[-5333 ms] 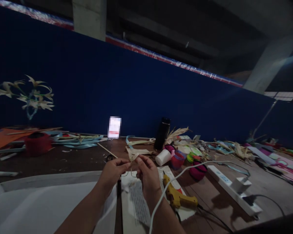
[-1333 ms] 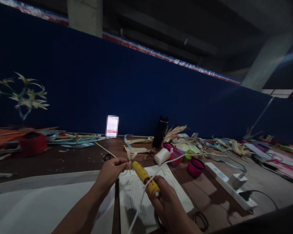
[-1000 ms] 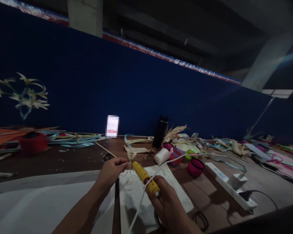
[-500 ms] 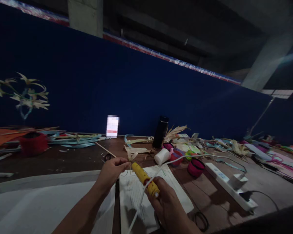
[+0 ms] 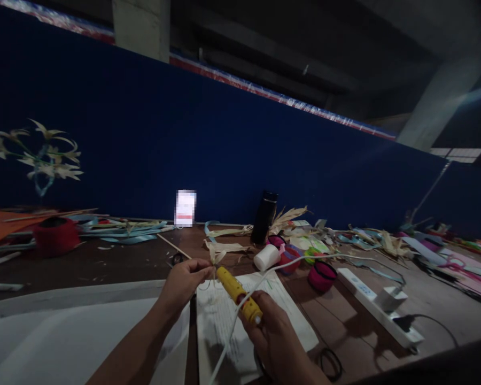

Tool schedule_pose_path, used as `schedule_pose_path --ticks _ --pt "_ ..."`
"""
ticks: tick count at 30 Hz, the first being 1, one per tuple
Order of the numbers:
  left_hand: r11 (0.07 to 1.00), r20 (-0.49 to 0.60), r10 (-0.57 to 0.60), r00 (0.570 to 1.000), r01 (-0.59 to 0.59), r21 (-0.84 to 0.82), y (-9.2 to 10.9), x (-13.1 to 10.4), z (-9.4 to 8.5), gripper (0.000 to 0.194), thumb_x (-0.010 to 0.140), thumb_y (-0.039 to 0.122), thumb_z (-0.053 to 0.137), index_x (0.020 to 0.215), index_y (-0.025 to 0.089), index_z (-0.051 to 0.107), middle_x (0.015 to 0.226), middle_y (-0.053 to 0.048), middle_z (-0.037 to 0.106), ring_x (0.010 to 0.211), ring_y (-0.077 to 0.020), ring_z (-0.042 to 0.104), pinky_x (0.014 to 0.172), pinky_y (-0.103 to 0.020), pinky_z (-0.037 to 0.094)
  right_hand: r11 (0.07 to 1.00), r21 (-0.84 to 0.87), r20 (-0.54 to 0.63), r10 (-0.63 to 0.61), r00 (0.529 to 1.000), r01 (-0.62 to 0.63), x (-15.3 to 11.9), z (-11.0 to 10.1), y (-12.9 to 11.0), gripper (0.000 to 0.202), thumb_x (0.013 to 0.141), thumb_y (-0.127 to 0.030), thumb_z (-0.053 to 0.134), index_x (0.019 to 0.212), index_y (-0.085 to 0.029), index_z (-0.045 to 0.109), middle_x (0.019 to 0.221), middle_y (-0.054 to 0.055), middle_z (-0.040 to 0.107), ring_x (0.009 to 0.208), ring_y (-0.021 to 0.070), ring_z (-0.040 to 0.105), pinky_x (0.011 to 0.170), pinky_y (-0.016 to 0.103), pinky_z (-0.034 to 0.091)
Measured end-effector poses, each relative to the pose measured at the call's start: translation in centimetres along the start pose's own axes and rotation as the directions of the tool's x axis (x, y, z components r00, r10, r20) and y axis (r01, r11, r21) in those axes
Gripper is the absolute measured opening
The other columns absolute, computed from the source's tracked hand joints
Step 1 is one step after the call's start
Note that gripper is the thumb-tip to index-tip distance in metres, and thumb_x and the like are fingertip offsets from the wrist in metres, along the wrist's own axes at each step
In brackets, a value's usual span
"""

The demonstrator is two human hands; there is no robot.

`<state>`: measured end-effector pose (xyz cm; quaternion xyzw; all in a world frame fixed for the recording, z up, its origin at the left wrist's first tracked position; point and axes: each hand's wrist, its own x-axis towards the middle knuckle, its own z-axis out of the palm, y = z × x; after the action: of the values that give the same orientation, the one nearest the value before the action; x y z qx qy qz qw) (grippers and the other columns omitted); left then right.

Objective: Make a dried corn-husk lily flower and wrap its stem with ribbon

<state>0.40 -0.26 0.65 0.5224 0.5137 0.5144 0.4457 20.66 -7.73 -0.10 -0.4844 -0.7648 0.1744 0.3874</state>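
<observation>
Black bottle, bright blurred screen, blue partition

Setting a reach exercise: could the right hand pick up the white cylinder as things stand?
Probably not: the right hand grips the glue gun, and in view the cord crosses between hand and cylinder.

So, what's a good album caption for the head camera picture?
Left hand pinches a pale papery piece; right hand points a yellow glue gun at it.
</observation>
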Motion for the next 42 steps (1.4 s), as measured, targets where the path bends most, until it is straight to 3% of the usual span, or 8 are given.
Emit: schedule_pose_path --ticks 10,19,27,33,38,42 --pt "1.0 -0.002 -0.007 1.0 0.007 0.008 0.3 -0.1 0.0 0.022 0.06 0.035 0.067 0.07 0.015 0.069 0.061 0.001 0.062 0.055 -0.0116 0.049 0.051 -0.021 0.035 0.999 0.04 -0.017 0.002 1.0 -0.001 0.0 0.2 -0.2 0.021 0.073 -0.011 0.051 0.093 -0.02 0.05 0.078 0.0 0.056 0.066 0.0133 0.052 0.06 0.022 0.04" --pt "1.0 0.009 -0.012 1.0 0.012 0.006 0.4 -0.2 0.0 0.024 0.06 0.036 0.067 0.07 0.014 0.068 0.061 0.0 0.061 0.056 -0.012 0.049 0.051 -0.021 0.034 1.0 -0.031 -0.004 0.003 1.0 -0.003 0.0 -0.1 -0.3 0.02 0.073 -0.011 0.052 0.091 -0.02 0.05 0.079 0.001 0.057 0.067 0.0139 0.053 0.06 0.022 0.04" --pt "0.998 -0.02 -0.009 1.0 0.01 0.061 0.4 -0.2 -0.1 0.027 0.062 0.039 0.066 0.075 0.015 0.069 0.063 0.0 0.063 0.057 -0.0133 0.051 0.051 -0.021 0.036 0.998 0.057 -0.055 -0.008 0.998 0.011 0.0 -0.2 -0.6 0.018 0.077 -0.016 0.051 0.094 -0.019 0.052 0.078 0.001 0.058 0.066 0.0135 0.053 0.059 0.021 0.041" --pt "0.996 -0.024 -0.022 0.999 0.024 0.081 0.9 -0.5 -0.1 0.032 0.061 0.044 0.067 0.074 0.015 0.069 0.063 0.0 0.064 0.057 -0.0146 0.053 0.054 -0.024 0.039 0.996 0.093 -0.045 0.001 0.999 0.003 -0.1 -0.4 -0.3 0.026 0.074 -0.01 0.049 0.098 -0.02 0.052 0.08 0.001 0.057 0.069 0.0143 0.053 0.064 0.023 0.043" --pt "0.996 -0.057 0.002 0.998 0.003 0.089 0.5 -0.3 -0.1 0.031 0.06 0.043 0.067 0.072 0.015 0.069 0.063 -0.001 0.065 0.059 -0.016 0.054 0.056 -0.025 0.039 0.997 -0.075 -0.067 -0.004 0.998 -0.001 -0.5 -1.8 1.0 0.043 0.067 -0.008 0.05 0.108 -0.021 0.051 0.099 0.005 0.062 0.088 0.0199 0.058 0.077 0.028 0.046" --pt "0.999 -0.056 -0.027 0.998 0.03 0.043 0.5 -0.4 0.0 0.031 0.061 0.043 0.066 0.075 0.015 0.069 0.065 -0.002 0.064 0.059 -0.0161 0.054 0.055 -0.026 0.041 0.905 -0.395 -0.088 0.133 0.987 -0.157 -1.4 -4.1 3.6 0.047 0.069 -0.02 0.055 0.116 -0.016 0.052 0.115 0.016 0.06 0.109 0.0317 0.053 0.091 0.043 0.041"
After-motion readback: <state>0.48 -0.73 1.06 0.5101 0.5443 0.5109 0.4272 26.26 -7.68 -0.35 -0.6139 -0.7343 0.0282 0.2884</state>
